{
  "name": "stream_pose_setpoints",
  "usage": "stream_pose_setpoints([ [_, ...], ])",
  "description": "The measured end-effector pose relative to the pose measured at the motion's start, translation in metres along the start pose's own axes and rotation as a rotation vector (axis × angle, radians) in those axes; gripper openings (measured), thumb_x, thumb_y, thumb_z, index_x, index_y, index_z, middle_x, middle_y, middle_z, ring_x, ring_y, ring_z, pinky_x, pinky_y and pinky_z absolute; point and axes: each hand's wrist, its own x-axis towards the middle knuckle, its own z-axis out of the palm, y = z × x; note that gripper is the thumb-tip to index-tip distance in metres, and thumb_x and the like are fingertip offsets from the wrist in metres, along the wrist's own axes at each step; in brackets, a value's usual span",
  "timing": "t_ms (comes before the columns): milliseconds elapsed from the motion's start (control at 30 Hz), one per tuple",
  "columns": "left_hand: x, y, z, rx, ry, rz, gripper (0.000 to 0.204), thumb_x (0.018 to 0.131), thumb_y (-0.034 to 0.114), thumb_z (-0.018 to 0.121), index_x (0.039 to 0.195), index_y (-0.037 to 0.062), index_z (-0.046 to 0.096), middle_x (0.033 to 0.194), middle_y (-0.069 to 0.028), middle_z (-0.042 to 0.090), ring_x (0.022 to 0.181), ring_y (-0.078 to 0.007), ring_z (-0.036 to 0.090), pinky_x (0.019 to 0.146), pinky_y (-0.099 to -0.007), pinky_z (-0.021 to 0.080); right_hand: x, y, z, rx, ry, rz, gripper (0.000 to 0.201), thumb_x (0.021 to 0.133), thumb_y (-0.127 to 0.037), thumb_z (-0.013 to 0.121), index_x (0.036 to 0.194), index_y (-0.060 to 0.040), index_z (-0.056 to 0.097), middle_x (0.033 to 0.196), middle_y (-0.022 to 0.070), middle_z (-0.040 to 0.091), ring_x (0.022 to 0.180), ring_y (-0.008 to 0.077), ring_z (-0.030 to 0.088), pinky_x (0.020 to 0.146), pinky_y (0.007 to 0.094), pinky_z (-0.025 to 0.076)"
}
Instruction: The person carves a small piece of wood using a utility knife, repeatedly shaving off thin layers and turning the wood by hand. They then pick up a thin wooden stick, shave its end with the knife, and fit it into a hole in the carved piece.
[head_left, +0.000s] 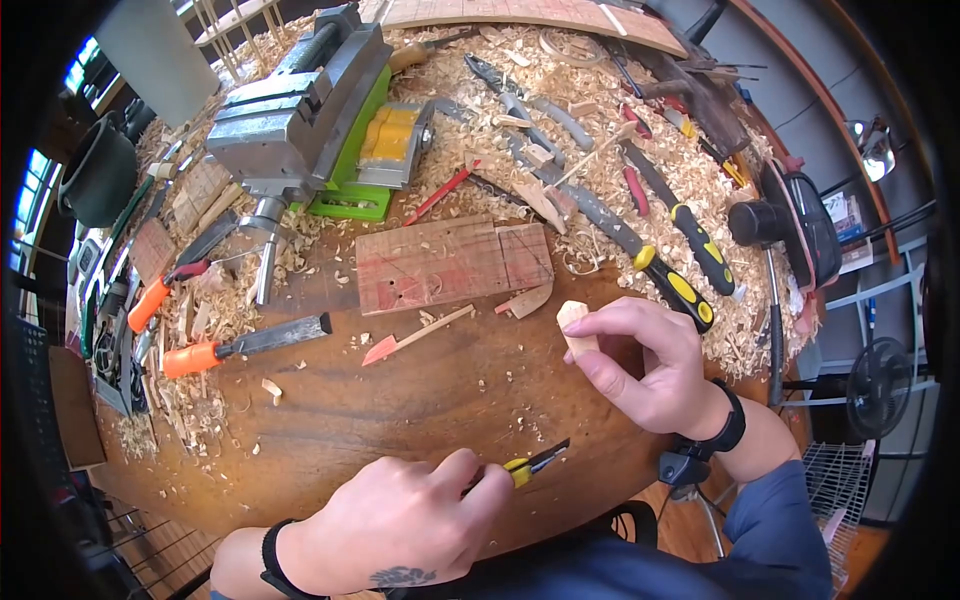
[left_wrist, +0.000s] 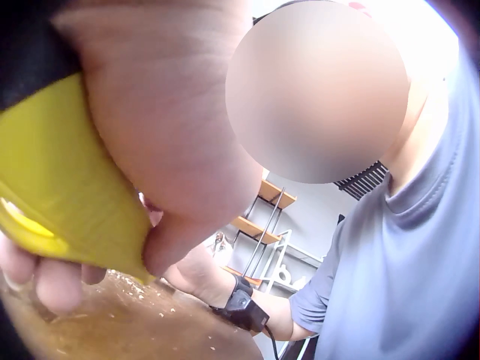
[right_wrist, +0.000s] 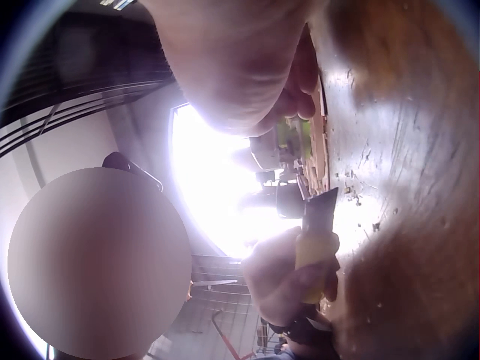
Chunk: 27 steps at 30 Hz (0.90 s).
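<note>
My left hand grips a yellow and black utility knife low over the front of the table, its dark blade pointing to the right. The knife's yellow handle fills the left side of the left wrist view. The blade shows extended in the right wrist view. To the right and farther back, my right hand pinches a small pale piece of carved wood between thumb and fingers. Its top end has cut facets. Blade and wood are apart.
A flat board lies mid-table, with a red-tipped wooden stick in front. An orange-handled chisel is at left, near a metal vise. Yellow-black handled tools and wood shavings cover the back right.
</note>
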Motion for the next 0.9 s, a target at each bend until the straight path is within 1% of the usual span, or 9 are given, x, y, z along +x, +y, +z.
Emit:
stream_pose_setpoints([
  [133, -0.003, -0.004, -0.006, -0.003, -0.077, -0.086, 0.014, 0.089, 0.01, 0.076, 0.092, 0.0051, 0.064, 0.076, -0.0082, 0.056, 0.051, -0.0276, 0.06, 0.045, -0.0392, 0.05, 0.002, -0.002, -0.001, -0.048, -0.017, -0.045, 0.03, 0.09, -0.009, 0.089, 0.118, -0.0046, 0.078, 0.098, 0.0076, 0.079, 0.075, 0.0137, 0.072, 0.065, 0.0274, 0.057],
  [233, -0.002, -0.003, -0.013, 0.207, 0.168, -0.313, 0.015, 0.086, 0.005, 0.078, 0.089, 0.005, 0.063, 0.075, -0.0082, 0.056, 0.054, -0.0277, 0.062, 0.047, -0.0399, 0.05, 0.002, -0.002, -0.001, -0.071, -0.01, -0.075, 0.033, 0.086, -0.011, 0.092, 0.116, -0.0062, 0.078, 0.097, 0.0074, 0.079, 0.075, 0.0139, 0.071, 0.066, 0.0272, 0.057],
  [400, -0.005, -0.004, -0.019, 0.013, -0.109, -0.11, 0.012, 0.085, 0.007, 0.078, 0.092, 0.0044, 0.068, 0.074, -0.0083, 0.056, 0.055, -0.0281, 0.063, 0.048, -0.0406, 0.051, -0.004, 0.001, 0.002, 0.018, 0.02, 0.005, 0.03, 0.087, -0.007, 0.089, 0.114, -0.005, 0.077, 0.103, 0.0076, 0.08, 0.074, 0.0125, 0.071, 0.066, 0.0265, 0.057],
  [467, -0.006, -0.006, -0.018, -0.017, -0.087, -0.159, 0.012, 0.087, 0.008, 0.077, 0.093, 0.0041, 0.067, 0.075, -0.009, 0.057, 0.054, -0.0284, 0.063, 0.048, -0.0401, 0.051, -0.009, 0.008, 0.005, 0.063, 0.026, 0.021, 0.03, 0.087, -0.006, 0.088, 0.114, -0.0044, 0.076, 0.104, 0.0076, 0.08, 0.074, 0.0121, 0.072, 0.066, 0.0264, 0.057],
  [600, -0.003, -0.012, -0.014, 0.207, 0.226, -0.259, 0.014, 0.09, 0.012, 0.071, 0.088, 0.0054, 0.058, 0.074, -0.0067, 0.053, 0.048, -0.0235, 0.058, 0.043, -0.0389, 0.05, -0.006, 0.007, 0.003, 0.087, -0.034, 0.037, 0.03, 0.088, -0.005, 0.086, 0.116, -0.0032, 0.075, 0.104, 0.0081, 0.079, 0.074, 0.0114, 0.074, 0.066, 0.0261, 0.056],
  [733, -0.004, -0.003, -0.013, 0.112, 0.019, -0.212, 0.012, 0.09, 0.007, 0.077, 0.095, 0.0034, 0.066, 0.076, -0.0112, 0.06, 0.054, -0.0295, 0.062, 0.047, -0.041, 0.048, -0.002, -0.002, 0.002, 0.031, -0.058, -0.012, 0.029, 0.09, -0.003, 0.086, 0.117, -0.0036, 0.075, 0.103, 0.0083, 0.079, 0.072, 0.0115, 0.074, 0.066, 0.0264, 0.056],
  [767, -0.004, -0.01, -0.009, 0.151, 0.103, -0.168, 0.011, 0.091, 0.007, 0.069, 0.091, 0.0039, 0.059, 0.073, -0.0061, 0.051, 0.047, -0.0227, 0.056, 0.042, -0.0376, 0.047, -0.002, -0.005, 0.001, 0.057, -0.095, 0.057, 0.026, 0.091, -0.003, 0.086, 0.115, -0.004, 0.076, 0.102, 0.008, 0.078, 0.074, 0.0121, 0.074, 0.066, 0.0263, 0.056],
  [833, -0.002, -0.015, -0.011, 0.23, 0.169, -0.217, 0.01, 0.091, 0.007, 0.069, 0.093, 0.0034, 0.06, 0.074, -0.0063, 0.051, 0.048, -0.0226, 0.057, 0.042, -0.0376, 0.047, -0.002, -0.004, 0.002, 0.083, -0.131, 0.126, 0.023, 0.091, -0.002, 0.086, 0.113, -0.0045, 0.076, 0.101, 0.0077, 0.077, 0.077, 0.0128, 0.074, 0.067, 0.0262, 0.056],
  [900, -0.001, -0.016, -0.011, 0.311, 0.288, -0.278, 0.017, 0.091, 0.005, 0.07, 0.106, -0.0001, 0.065, 0.079, -0.0071, 0.057, 0.056, -0.0232, 0.062, 0.048, -0.0377, 0.05, 0.001, 0.004, 0.004, 0.114, -0.166, -0.037, 0.019, 0.091, -0.003, 0.087, 0.108, -0.0054, 0.079, 0.099, 0.0061, 0.075, 0.085, 0.0143, 0.073, 0.071, 0.0278, 0.057],
])
